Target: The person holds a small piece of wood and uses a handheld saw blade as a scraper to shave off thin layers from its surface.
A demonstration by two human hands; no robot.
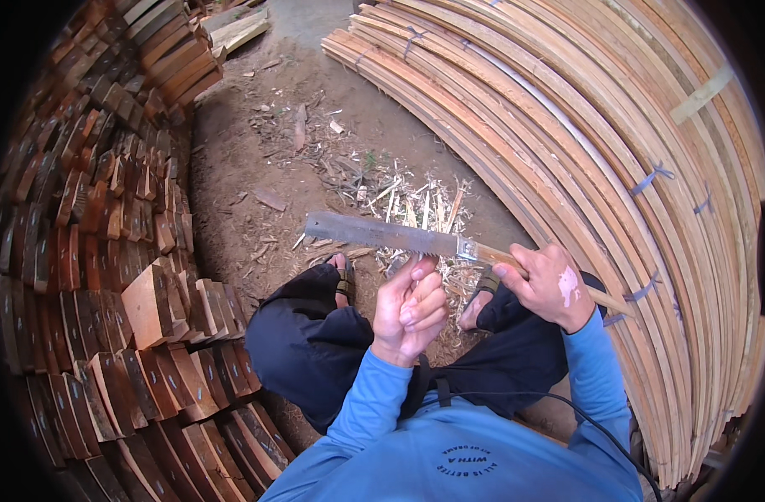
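Handsaw held across the knees over a dirt floor

Handsaw (382, 234) lies level in front of a squatting person, blade to the person's left, pale wooden handle to the right. The right hand (545, 284) is closed around that handle. The left hand (411, 309) is curled, fingertips pinched at the toothed lower edge near the middle of the blade. One saw shows, and two hands. The blade looks thin, stiff steel, light but springy and sharp along its teeth, so the handle is likely the safe hold and the flat back the place to steady it. Shavings (407, 205) litter the dirt floor (248, 159). Stacked wood blocks (106, 251) fill the left edge, bundled long slats (608, 134) the right.
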